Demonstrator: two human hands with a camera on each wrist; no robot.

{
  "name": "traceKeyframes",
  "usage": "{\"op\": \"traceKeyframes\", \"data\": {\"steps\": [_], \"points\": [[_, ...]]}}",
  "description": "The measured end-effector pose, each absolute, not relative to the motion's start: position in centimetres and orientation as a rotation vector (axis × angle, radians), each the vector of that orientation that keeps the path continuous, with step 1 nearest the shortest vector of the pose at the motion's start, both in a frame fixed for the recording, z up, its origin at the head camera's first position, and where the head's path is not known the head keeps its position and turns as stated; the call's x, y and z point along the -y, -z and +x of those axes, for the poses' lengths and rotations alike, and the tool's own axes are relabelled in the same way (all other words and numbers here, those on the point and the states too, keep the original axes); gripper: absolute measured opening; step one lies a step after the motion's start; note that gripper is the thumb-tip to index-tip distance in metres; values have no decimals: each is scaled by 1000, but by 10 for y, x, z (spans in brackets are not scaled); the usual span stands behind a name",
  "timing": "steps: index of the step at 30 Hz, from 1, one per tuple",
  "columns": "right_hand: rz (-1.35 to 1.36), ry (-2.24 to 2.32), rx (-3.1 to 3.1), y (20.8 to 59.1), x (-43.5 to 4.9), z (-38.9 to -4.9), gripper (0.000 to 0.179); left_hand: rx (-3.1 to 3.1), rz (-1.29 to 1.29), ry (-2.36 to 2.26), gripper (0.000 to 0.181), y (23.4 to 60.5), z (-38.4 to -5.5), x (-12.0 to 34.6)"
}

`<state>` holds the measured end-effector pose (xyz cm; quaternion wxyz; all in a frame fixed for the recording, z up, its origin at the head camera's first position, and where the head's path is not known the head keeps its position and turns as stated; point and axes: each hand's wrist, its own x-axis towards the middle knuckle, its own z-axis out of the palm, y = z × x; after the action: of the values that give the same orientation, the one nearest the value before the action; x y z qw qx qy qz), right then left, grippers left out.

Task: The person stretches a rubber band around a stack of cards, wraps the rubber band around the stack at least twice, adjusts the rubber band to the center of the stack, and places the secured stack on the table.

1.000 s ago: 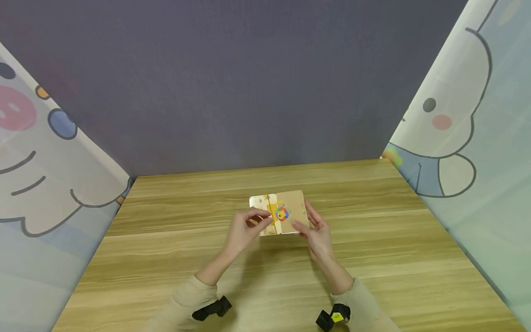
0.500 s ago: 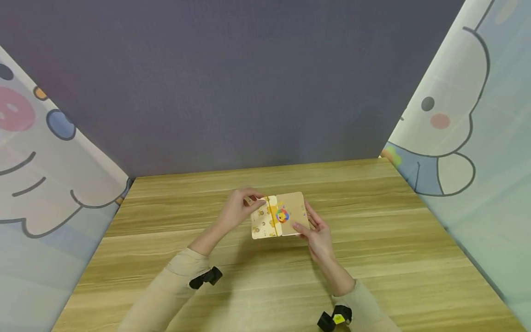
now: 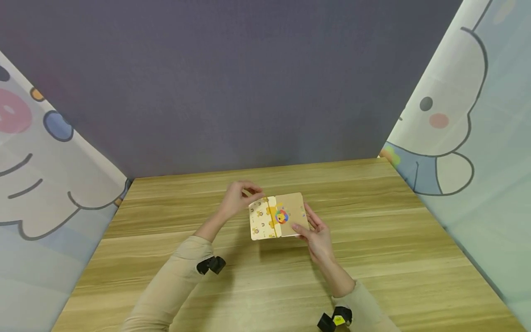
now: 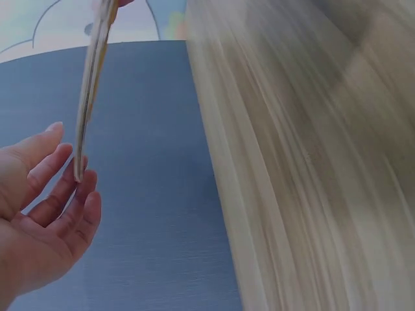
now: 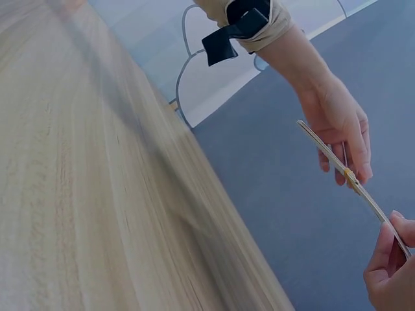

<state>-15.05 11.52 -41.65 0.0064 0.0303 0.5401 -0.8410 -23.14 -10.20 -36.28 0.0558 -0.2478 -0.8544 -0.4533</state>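
Note:
A small thin notebook (image 3: 292,207) with rounded corners is held up over the table. Its cover is plain tan on one side and cream with little printed figures on the other, with a colourful lion face between. A yellow elastic band (image 3: 271,216) runs across the cream part. My right hand (image 3: 320,237) grips the tan end, thumb on the front and fingers behind. At the upper left corner is my left hand (image 3: 235,198); in the left wrist view its loosely bent fingers (image 4: 84,188) are right at the notebook's edge, with the thumb apart from it.
The wood-grain table (image 3: 373,258) stretches below both hands. A dark grey panel (image 3: 257,92) stands behind it, and cartoon-printed cloths (image 3: 450,92) hang at both sides. Each sleeve carries a black wrist mount (image 3: 211,264).
My left hand has moved up and left from the band's middle to the notebook's upper left corner, uncovering the cream part. The right hand keeps its hold.

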Motion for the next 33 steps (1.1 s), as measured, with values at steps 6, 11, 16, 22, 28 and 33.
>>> {"op": "traceKeyframes", "data": {"steps": [6, 11, 16, 22, 28, 33], "points": [[99, 2645, -1668, 416, -115, -151, 66, 2592, -743, 1460, 13, 371, -230, 99], [113, 2644, -1676, 414, -115, -152, 66, 2585, -712, 1431, 14, 376, -229, 96], [104, 2630, -1666, 414, -113, -152, 67, 2534, -695, 1491, 15, 379, -228, 94], [77, 2612, -1703, 414, -110, -150, 67, 2475, -690, 1618, 18, 381, -224, 90], [77, 2572, -1738, 416, -107, -148, 66, 2462, -730, 1681, 18, 374, -214, 85], [96, 2596, -1723, 415, -108, -149, 66, 2476, -714, 1631, 19, 355, -201, 82]]}}
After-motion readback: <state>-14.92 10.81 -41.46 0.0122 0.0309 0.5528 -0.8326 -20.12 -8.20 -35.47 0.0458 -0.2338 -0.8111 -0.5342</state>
